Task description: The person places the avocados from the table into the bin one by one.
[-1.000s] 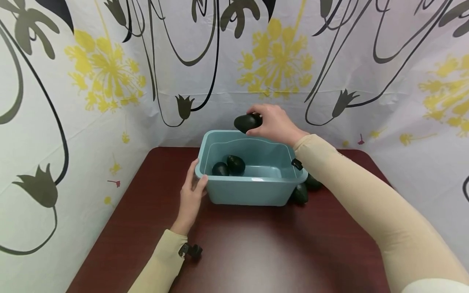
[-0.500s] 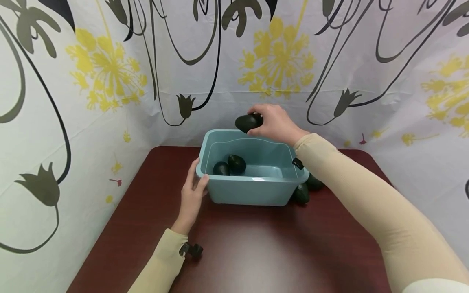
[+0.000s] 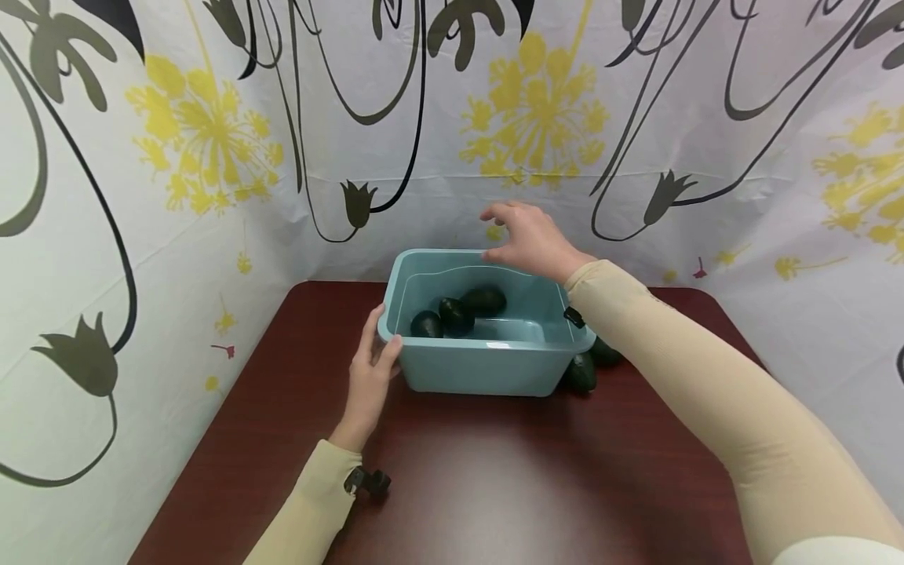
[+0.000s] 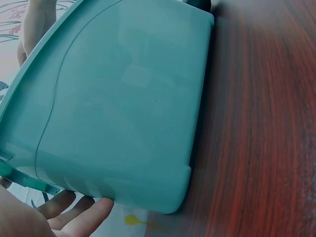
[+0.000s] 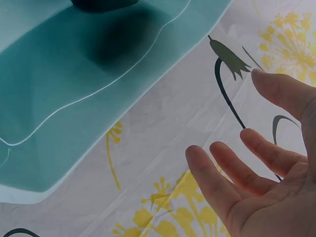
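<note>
In the head view a light blue plastic tub [image 3: 480, 369] stands on the table with several dark green avocados in it. One avocado [image 3: 483, 301] lies toward the back, beside another avocado [image 3: 456, 316] and a third avocado [image 3: 426, 324] at the left end. My right hand [image 3: 533, 239] hovers above the tub's back rim, fingers spread and holding nothing. In the right wrist view its fingers [image 5: 212, 173] are apart from the tub wall. My left hand [image 3: 369, 384] holds the tub's left front corner, its fingers [image 4: 91, 217] against the outer wall just under the rim.
Outside the tub's right end lie an avocado [image 3: 581, 373] and another avocado [image 3: 606, 352], partly hidden by the tub and right arm. The dark red wooden table [image 3: 466, 479] extends toward me. A patterned cloth [image 3: 438, 157] hangs close behind the tub.
My right hand has let go of its avocado, which has dropped into the tub beside the others. The right fingers have spread; the left hand has kept its place.
</note>
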A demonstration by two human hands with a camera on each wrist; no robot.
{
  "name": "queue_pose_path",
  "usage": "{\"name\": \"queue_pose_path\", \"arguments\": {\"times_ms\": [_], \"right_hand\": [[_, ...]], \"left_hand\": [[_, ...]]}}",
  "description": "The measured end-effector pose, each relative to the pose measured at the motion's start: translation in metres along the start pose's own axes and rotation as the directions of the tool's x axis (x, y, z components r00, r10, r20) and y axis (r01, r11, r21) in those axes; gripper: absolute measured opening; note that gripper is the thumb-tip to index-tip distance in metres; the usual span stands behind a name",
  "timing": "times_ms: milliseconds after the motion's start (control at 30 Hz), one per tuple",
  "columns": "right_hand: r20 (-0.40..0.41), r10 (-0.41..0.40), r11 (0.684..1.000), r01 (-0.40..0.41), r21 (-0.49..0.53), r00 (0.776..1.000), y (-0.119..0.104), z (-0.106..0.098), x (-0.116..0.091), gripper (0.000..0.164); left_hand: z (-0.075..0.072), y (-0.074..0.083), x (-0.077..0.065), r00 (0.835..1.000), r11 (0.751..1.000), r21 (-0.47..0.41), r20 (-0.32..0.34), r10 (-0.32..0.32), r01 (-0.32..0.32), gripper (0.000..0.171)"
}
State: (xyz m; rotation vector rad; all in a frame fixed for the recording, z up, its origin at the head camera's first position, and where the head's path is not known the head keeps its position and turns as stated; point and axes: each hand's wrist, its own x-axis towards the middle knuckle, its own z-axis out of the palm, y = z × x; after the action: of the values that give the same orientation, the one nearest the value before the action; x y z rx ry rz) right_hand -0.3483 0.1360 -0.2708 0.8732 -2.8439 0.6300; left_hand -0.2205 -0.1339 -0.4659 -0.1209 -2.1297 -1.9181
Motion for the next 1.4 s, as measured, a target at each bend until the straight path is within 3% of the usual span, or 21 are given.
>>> {"name": "queue_pose_path", "arguments": {"times_ms": [200, 767, 900, 1033, 1133, 1233, 1400], "right_hand": [[-0.014, 0.014, 1.000, -0.014, -0.018, 1.000, 0.001, -0.009, -0.008, 0.057], [-0.072, -0.040, 0.996, 0.034, -0.088, 0.997, 0.009, -0.046, -0.042, 0.053], [-0.087, -0.039, 0.994, 0.030, -0.106, 0.995, 0.013, -0.051, -0.050, 0.051], [-0.101, -0.044, 0.991, 0.031, -0.127, 0.994, 0.019, -0.055, -0.059, 0.050], [-0.105, -0.039, 0.990, 0.024, -0.141, 0.994, 0.025, -0.058, -0.066, 0.049], [-0.106, -0.028, 0.989, 0.012, -0.149, 0.994, 0.031, -0.059, -0.073, 0.047], [-0.112, -0.015, 0.990, -0.001, -0.144, 0.994, 0.042, -0.059, -0.084, 0.046]], "left_hand": [[0.000, 0.001, 0.002, 1.000, 1.000, -0.008, 0.020, 0.008, -0.008, 0.061], [-0.003, 0.004, 0.003, 0.999, 0.999, -0.042, 0.047, 0.000, 0.002, 0.060], [-0.004, 0.003, 0.003, 0.999, 0.999, -0.042, 0.053, -0.004, 0.007, 0.059], [-0.004, 0.013, -0.001, 0.998, 0.998, -0.053, 0.069, -0.014, 0.017, 0.061], [-0.003, 0.013, -0.001, 0.998, 0.999, -0.044, 0.067, -0.009, 0.012, 0.060], [-0.003, 0.002, 0.003, 0.998, 0.999, -0.036, 0.062, 0.005, -0.003, 0.059], [-0.004, 0.007, 0.001, 0.997, 0.999, -0.035, 0.072, -0.007, 0.009, 0.061]]}}
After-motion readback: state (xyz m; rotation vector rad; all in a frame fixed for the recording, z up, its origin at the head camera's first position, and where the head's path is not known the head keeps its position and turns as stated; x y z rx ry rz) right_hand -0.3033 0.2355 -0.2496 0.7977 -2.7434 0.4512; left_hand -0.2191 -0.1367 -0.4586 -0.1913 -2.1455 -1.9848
